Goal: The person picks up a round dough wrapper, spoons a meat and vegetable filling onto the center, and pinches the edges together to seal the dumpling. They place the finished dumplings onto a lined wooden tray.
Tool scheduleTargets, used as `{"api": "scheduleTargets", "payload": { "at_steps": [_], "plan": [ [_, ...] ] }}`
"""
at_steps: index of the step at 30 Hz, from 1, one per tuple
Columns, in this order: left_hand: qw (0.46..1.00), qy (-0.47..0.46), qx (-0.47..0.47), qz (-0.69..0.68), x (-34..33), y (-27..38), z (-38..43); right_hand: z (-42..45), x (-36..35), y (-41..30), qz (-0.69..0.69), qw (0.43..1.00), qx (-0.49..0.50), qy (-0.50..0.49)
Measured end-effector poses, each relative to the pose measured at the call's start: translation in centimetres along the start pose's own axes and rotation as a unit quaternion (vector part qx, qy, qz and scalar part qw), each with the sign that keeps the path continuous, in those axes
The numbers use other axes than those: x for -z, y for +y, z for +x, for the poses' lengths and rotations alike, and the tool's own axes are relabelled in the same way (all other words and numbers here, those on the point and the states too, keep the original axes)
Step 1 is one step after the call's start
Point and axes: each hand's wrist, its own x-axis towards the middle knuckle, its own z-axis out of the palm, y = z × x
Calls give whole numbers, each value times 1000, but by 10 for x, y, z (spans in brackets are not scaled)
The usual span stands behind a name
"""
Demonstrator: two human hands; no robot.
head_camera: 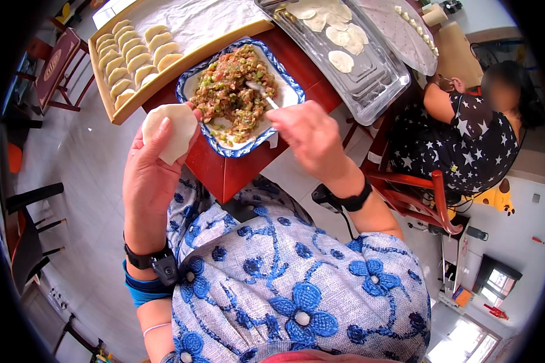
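Observation:
My left hand (150, 168) holds a round dumpling wrapper (175, 134), the thumb pressed on its face. The wrapper looks bare, with no filling on it. My right hand (309, 136) grips the handle of a spoon (268, 97), whose tip is in the filling. That filling (236, 81), a chopped meat mix with green bits, is heaped in a square white dish with a blue patterned rim (295, 86). The dish stands near the corner of a red wooden table (227, 174), just ahead of both hands.
Behind the dish, a wooden tray (190, 52) lined with white cloth holds rows of folded dumplings (131, 54). To the right, a metal tray (377, 86) carries loose wrappers (340, 61). Further right, a seated person (458, 131) works beside a cloth-covered board (404, 41) with small dough pieces.

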Motion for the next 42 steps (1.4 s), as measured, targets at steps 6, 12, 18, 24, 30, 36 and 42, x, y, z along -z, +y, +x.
{"api": "scheduleTargets", "payload": {
  "at_steps": [6, 12, 18, 24, 30, 36, 42],
  "plan": [
    [997, 65, -13, -35, 23, -5, 1, -7, 16, -19, 175, 978, -70, -86],
    [996, 78, -21, -41, 25, -7, -6, 2, 10, -12, 122, 982, -142, 8],
    [999, 15, 15, -43, 36, -5, -3, -6, 23, -39, 150, 947, -249, 136],
    [1000, -2, 11, -13, 32, -2, -5, -2, -8, -33, 134, 953, -253, 99],
    [999, -10, 23, -44, 46, 5, -4, 9, -21, -41, 199, 916, -337, 92],
    [998, -15, 32, -54, 54, 8, -4, 0, -13, -47, 191, 896, -388, 96],
    [996, -39, 49, -59, 49, 7, 1, 8, -43, -32, 377, 794, -446, 171]
  ]
}}
